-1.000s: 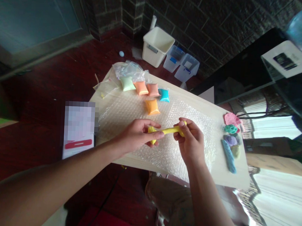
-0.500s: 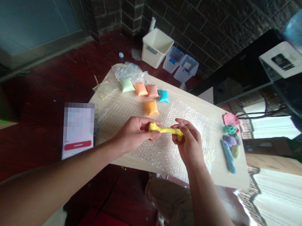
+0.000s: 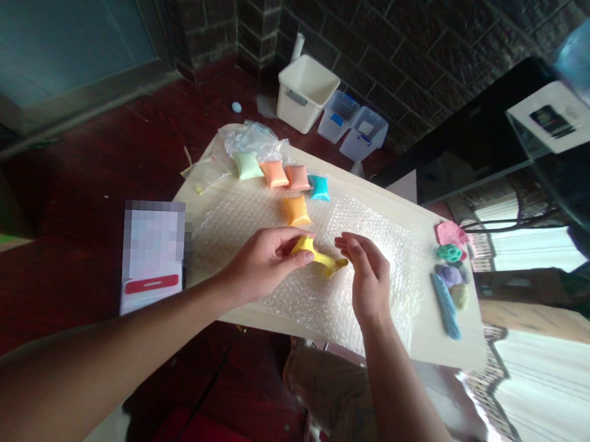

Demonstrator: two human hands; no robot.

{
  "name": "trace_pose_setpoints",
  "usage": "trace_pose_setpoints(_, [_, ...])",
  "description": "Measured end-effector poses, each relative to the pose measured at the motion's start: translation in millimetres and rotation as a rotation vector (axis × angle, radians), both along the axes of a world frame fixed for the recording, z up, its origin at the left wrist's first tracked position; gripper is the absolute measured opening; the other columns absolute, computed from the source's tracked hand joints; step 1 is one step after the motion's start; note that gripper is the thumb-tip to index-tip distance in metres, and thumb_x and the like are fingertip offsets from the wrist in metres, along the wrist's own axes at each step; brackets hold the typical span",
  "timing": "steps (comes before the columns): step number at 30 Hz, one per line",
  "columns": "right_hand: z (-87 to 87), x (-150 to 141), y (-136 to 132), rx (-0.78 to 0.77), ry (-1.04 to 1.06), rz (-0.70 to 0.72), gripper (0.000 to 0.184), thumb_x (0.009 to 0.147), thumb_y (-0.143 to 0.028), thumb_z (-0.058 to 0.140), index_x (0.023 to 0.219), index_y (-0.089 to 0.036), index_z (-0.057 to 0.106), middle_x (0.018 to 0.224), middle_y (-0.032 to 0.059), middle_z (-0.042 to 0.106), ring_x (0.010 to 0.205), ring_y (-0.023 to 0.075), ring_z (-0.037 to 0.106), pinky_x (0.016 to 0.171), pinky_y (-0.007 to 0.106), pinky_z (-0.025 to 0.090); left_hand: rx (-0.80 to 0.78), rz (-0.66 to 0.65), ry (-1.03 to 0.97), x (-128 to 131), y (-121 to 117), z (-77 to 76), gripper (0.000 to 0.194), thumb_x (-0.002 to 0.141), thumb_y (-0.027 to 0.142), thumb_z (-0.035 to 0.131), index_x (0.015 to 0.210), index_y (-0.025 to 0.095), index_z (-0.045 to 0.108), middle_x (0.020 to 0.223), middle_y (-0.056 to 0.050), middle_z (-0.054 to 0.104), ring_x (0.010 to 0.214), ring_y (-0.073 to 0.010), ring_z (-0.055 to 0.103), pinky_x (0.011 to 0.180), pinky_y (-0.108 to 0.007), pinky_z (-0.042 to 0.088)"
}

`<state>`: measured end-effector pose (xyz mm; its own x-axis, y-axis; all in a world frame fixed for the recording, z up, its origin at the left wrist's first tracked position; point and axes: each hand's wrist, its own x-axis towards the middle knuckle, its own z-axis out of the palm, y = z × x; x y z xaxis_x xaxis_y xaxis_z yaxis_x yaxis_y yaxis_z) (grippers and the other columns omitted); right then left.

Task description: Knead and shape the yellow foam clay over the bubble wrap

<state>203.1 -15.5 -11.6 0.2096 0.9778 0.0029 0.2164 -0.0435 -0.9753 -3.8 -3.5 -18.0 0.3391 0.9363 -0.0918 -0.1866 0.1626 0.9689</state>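
A stretched piece of yellow modelling clay hangs over the bubble wrap, thin in the middle and thicker at both ends. My left hand pinches its left end between thumb and fingers. Its right end droops free, close to the fingertips of my right hand, which is open with the fingers extended and slightly apart from the clay. Just beyond the hands lies an orange clay packet. Behind it sit a pale green packet, two peach-orange packets and a turquoise packet.
Bubble wrap covers much of the table. Crumpled plastic bags lie at the far left corner. Pink, green, purple and blue clay pieces line the right end. A white bin and clear tubs stand on the floor.
My right hand has let go of the clay's right end and opened. That end now sags downward, while my left hand keeps hold of the other end.
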Motion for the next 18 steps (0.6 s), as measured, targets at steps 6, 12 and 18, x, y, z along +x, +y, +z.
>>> trace_pose_setpoints(6, [17.7,-11,-15,0.212,-0.043,0.253,0.022,0.096,-0.036,0.074,0.117,-0.029,0.079,0.111,0.0068,0.076,0.098,0.0233,0.07,0.085,0.042,0.057,0.03,-0.034,-0.037,2,-5,5.8,0.038,0.081,0.03,0.087,0.111,0.014,0.071,0.104,-0.009,0.079,0.095,-0.0219,0.076,0.083,-0.031,0.061])
trace_pose_setpoints(12, [18.9,-17,-20,0.296,-0.066,0.269,0.017,0.094,-0.024,0.078,0.108,-0.031,0.084,0.096,0.0048,0.078,0.087,0.0205,0.07,0.076,0.038,0.056,0.135,0.013,-0.01,3,-8,11.5,0.036,0.08,0.028,0.089,0.112,0.015,0.077,0.108,-0.008,0.081,0.098,-0.0215,0.077,0.085,-0.029,0.062])
trace_pose_setpoints(18, [8.8,-17,-18,0.151,0.235,0.209,0.008,0.094,-0.029,0.079,0.1,-0.031,0.085,0.084,0.0011,0.078,0.066,0.0131,0.063,0.063,0.029,0.053,0.148,0.067,0.058,-1,-9,15.2,0.03,0.084,0.027,0.085,0.111,0.016,0.08,0.104,-0.007,0.083,0.091,-0.0207,0.079,0.081,-0.028,0.064])
